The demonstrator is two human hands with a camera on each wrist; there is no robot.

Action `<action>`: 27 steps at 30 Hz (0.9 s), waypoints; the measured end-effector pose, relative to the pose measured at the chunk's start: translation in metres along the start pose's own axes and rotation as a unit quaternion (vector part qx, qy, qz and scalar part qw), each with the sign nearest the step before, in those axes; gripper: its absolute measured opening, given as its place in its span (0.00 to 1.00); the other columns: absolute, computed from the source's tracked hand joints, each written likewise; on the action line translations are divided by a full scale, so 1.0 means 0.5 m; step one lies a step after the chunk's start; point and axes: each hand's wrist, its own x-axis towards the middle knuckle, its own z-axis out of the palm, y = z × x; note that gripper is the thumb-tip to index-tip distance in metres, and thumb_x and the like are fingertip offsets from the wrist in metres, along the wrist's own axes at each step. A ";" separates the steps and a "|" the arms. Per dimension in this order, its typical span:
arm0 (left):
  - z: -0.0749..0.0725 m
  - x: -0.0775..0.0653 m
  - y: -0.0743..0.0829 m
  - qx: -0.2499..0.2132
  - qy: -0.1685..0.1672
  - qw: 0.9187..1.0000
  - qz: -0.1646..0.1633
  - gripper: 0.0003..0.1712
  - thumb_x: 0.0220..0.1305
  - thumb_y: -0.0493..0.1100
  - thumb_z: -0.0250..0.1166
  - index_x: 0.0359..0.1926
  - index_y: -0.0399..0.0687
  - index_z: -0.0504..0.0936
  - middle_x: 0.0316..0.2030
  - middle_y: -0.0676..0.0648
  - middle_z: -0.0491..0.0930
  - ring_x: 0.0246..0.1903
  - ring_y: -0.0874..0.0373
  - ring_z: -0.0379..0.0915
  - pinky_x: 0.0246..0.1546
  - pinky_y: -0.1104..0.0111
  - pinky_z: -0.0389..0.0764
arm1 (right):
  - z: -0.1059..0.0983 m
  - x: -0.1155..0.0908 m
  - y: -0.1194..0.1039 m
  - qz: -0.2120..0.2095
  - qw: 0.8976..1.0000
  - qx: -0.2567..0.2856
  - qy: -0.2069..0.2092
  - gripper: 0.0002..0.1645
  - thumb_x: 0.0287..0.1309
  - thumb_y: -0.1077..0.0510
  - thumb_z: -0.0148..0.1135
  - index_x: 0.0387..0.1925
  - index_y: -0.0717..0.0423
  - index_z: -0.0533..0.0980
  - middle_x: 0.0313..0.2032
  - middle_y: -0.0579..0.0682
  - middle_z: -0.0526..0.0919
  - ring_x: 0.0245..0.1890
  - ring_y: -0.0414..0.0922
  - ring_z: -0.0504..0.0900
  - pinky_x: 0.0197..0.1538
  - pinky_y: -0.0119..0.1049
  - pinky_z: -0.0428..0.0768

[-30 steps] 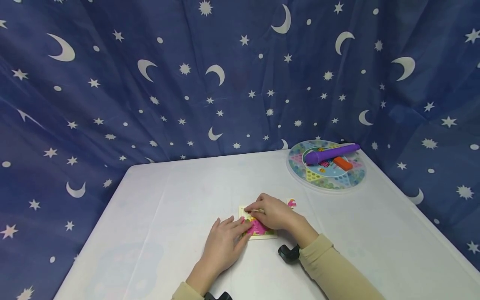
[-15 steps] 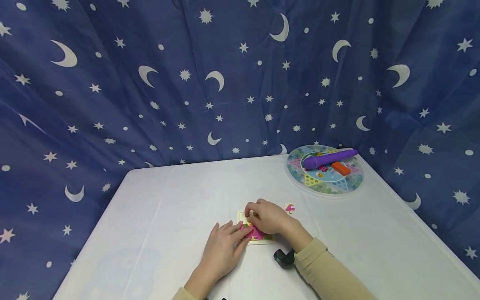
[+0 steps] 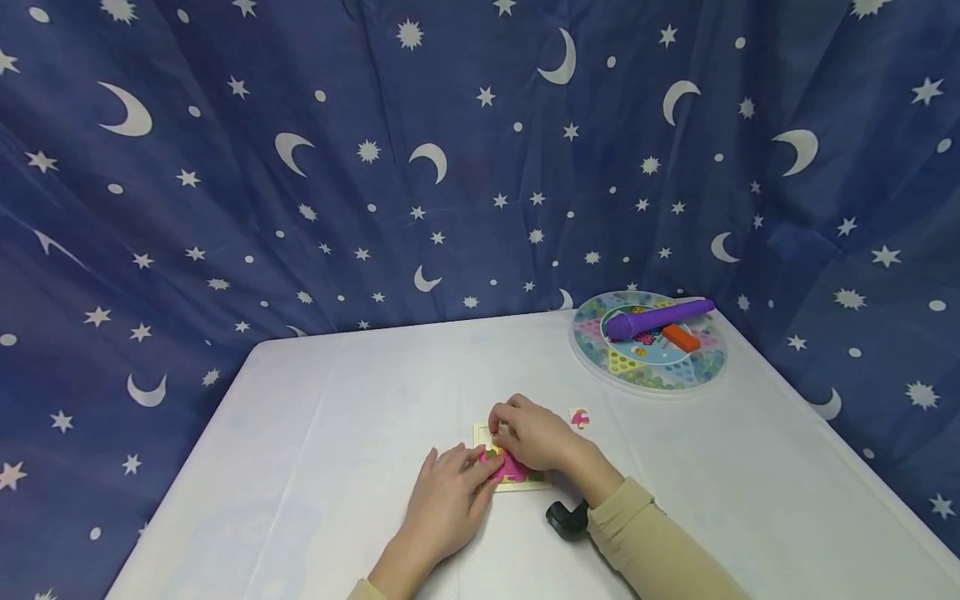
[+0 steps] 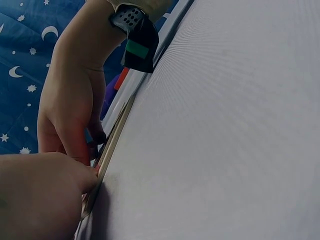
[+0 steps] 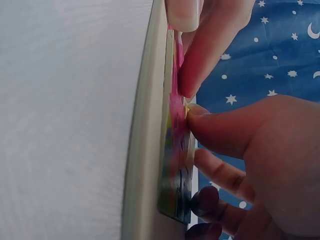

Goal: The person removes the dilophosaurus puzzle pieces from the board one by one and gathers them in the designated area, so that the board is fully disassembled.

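A small jigsaw puzzle point(image 3: 512, 472) with a pink picture lies in a pale tray frame point(image 3: 517, 489) on the white table. My left hand point(image 3: 446, 500) rests at its left side, fingers extended onto the pink part. Over the upper part of the puzzle, my right hand point(image 3: 534, 437) curls its thumb and fingers down, pinching a puzzle piece point(image 5: 187, 108) that is mostly hidden by the fingers. In the right wrist view, the thumb point(image 5: 220, 127) presses at the puzzle's surface beside a left-hand finger point(image 5: 207, 55). One loose puzzle piece point(image 3: 580, 418) with a pink shape lies to the right.
At the table's back right corner sits a round, colourful game board point(image 3: 592, 354) bearing a purple microphone-shaped toy point(image 3: 660, 319) and an orange block point(image 3: 681, 337). A dark blue curtain point(image 3: 337, 200) with moons and stars hangs behind the table. Black wrist gear point(image 3: 567, 520) sits under the right wrist.
One second ago my right hand held the piece with its pale edge showing; it has since lowered it onto the upper puzzle. The left hand stays put. The head view has shifted slightly.
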 end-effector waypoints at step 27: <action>0.003 0.000 -0.002 0.002 0.001 1.000 -0.002 0.17 0.72 0.54 0.65 0.58 0.62 0.87 0.56 0.48 0.83 0.59 0.43 0.76 0.59 0.31 0.67 | -0.015 -0.001 0.016 -0.006 0.998 0.058 -0.002 0.12 0.67 0.57 0.67 0.51 0.47 0.82 0.38 0.46 0.79 0.37 0.45 0.75 0.51 0.48 0.80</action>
